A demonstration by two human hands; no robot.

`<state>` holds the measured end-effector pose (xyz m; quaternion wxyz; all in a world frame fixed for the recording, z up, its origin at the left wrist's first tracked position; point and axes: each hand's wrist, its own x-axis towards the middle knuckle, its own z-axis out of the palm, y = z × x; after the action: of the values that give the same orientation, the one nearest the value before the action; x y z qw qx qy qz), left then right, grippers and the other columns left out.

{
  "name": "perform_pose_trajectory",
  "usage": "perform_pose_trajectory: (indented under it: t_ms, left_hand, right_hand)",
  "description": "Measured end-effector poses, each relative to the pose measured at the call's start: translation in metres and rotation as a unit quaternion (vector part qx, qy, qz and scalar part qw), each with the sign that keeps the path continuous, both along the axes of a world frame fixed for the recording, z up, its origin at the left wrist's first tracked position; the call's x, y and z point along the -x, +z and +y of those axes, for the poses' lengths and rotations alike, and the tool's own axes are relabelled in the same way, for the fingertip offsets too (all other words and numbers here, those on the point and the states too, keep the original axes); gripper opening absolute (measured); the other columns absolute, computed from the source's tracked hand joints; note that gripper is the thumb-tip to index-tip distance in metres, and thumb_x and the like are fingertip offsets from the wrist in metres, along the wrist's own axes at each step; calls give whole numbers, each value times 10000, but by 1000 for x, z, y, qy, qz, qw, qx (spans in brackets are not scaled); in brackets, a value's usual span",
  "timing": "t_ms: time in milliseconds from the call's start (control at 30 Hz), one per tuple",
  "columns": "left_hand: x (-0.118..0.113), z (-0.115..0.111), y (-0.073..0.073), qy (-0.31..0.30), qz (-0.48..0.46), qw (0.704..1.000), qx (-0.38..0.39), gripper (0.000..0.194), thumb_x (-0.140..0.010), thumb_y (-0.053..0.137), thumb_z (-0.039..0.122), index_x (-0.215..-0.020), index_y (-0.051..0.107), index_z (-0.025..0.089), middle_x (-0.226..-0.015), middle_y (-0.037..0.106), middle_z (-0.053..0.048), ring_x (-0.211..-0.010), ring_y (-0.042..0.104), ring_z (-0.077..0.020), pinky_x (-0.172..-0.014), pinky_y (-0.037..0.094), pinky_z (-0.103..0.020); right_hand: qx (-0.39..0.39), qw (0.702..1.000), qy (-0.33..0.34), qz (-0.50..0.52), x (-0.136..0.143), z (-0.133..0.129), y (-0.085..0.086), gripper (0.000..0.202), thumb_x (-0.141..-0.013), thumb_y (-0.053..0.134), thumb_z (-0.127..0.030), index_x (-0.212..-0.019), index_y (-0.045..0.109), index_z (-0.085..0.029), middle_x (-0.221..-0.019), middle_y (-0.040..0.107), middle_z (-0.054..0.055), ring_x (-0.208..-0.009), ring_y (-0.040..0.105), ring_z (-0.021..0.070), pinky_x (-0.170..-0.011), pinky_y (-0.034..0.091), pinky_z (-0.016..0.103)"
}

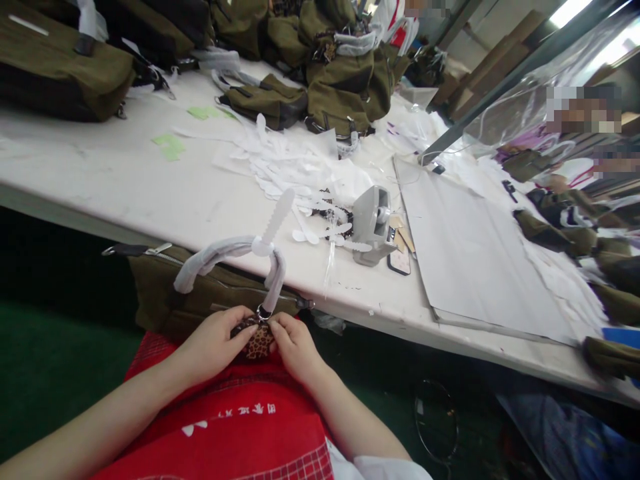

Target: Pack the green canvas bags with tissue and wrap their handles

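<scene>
An olive green bag with a zip leans between the table edge and the red apron. Its handle is wrapped in pale material and carries a white serrated strap. Below the metal ring at the handle's end is a leopard-print piece. My left hand pinches this piece from the left, thumb on top. From the right, my right hand grips its other side with thumb and fingers close together. Both hands are near the ring.
On the white table stand a grey tape dispenser, a phone, white strips and green scraps. More olive bags are piled at the back. A large pale board lies on the right.
</scene>
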<state>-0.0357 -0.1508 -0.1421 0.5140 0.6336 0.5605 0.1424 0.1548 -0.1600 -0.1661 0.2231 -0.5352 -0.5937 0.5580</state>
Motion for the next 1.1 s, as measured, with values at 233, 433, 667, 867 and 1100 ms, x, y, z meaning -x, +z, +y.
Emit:
perform_pose_trajectory:
  t_ms: [233, 433, 667, 867, 1100]
  left_hand:
    - [0, -4, 0, -21, 32, 998, -40, 381, -988, 342, 398, -949, 662, 196, -942, 727, -65, -882, 662, -235, -818, 472, -338]
    - [1, -5, 1, -18, 161, 953, -256, 290, -975, 420, 260, -1125, 640, 145, -1147, 642, -125, -1047, 599, -253, -948, 454, -388]
    - [11, 12, 0, -215, 190, 884, -369, 217, -911, 564, 131, -1071, 695, 199, -997, 663, -66, -916, 601, -236, -796, 518, -381]
    - [9, 12, 0, -262, 195, 870, -368, 200, -878, 606, 92, -1039, 689, 178, -986, 677, -55, -890, 611, -230, -758, 526, -376]
    - [11, 15, -5, -250, 187, 887, -340, 181, -920, 572, 143, -1047, 686, 204, -973, 662, -47, -896, 605, -219, -777, 513, -369]
  right_hand:
    - [70, 992, -25, 99, 6, -1, -12, 341, -890, 559, -459, -712, 590, -170, -627, 496, -27, -582, 419, 104, -578, 376, 232]
    - [64, 987, 23, 145, 0, 3, -12, 390, -929, 512, -503, -741, 570, -167, -661, 453, -33, -620, 383, 100, -620, 373, 231]
    - [42, 986, 65, 145, -7, 11, -11, 432, -926, 500, -552, -775, 595, -158, -705, 489, -16, -669, 421, 115, -676, 397, 246]
    - [38, 993, 77, 79, -12, 16, -16, 426, -920, 517, -501, -653, 498, -169, -638, 419, -29, -608, 360, 100, -572, 317, 231]
    - [34, 991, 106, 71, -16, 17, -14, 397, -940, 493, -469, -678, 492, -172, -660, 421, -29, -635, 368, 102, -586, 318, 227]
